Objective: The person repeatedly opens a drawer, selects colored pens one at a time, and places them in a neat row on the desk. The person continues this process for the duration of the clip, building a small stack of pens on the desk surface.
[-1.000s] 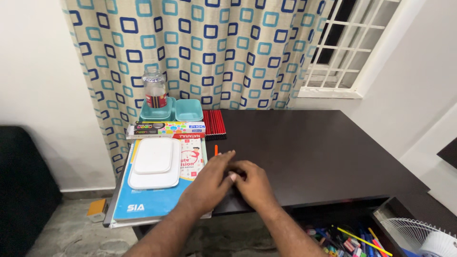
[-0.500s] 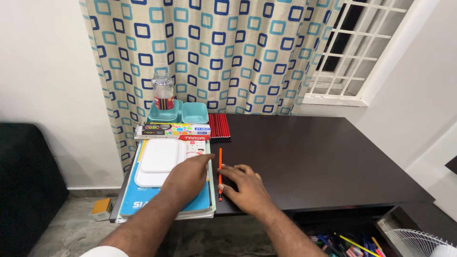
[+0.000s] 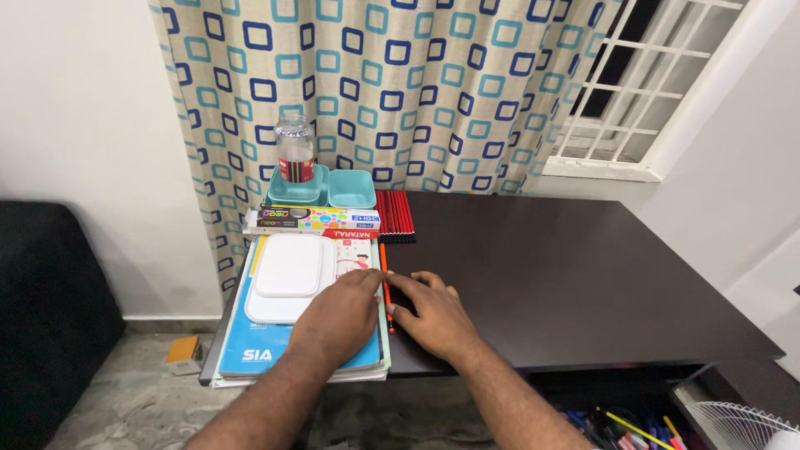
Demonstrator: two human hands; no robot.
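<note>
Looking down from my head, I see my left hand lying flat on a stack of books, fingers together and holding nothing, with the fingertips near a white box that sits on top of the stack. My right hand rests on the dark surface just beside the books. Its fingers are loosely spread, and the thumb and first finger touch an orange pencil. I cannot tell if they are pinching it or only touching it. The pencil lies flat on the surface, right along the right edge of the books, between my two hands, and points away from me. Farther back, a row of red pencils lies side by side on the surface. Next to them is a long colourful box lying across the top of the books. Behind that box are two small teal trays, and a clear jar with a red band stands on the left one. A curtain with blue squares hangs behind everything, and a window with white bars is to the right.
</note>
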